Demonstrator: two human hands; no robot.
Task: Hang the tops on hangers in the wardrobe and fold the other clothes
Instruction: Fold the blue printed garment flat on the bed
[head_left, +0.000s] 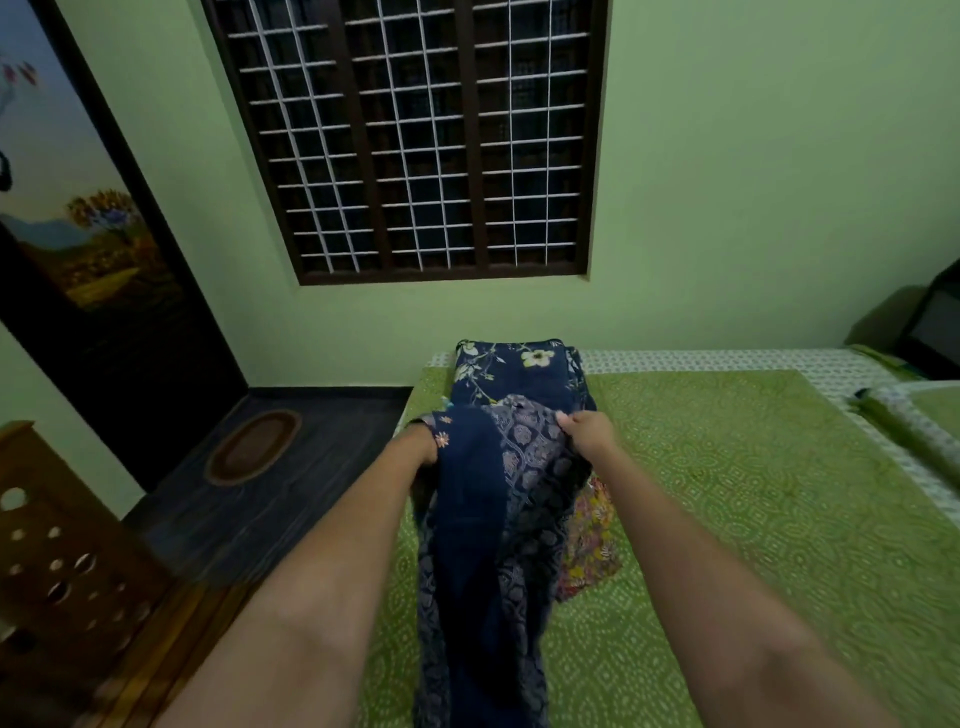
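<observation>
Now | right hand (589, 431) pinches navy garment (483, 519) | left hand (423, 449) grips it

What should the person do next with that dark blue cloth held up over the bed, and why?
Probably lift and spread it to see what it is. Both the left hand and right hand grip the navy patterned garment bunched, hanging over the green bed.

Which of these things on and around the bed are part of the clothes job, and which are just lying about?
Job: navy patterned garment held by left hand and right hand; folded floral garment; pink floral garment.

Lying about: oval mat, rolled cloth.
</observation>
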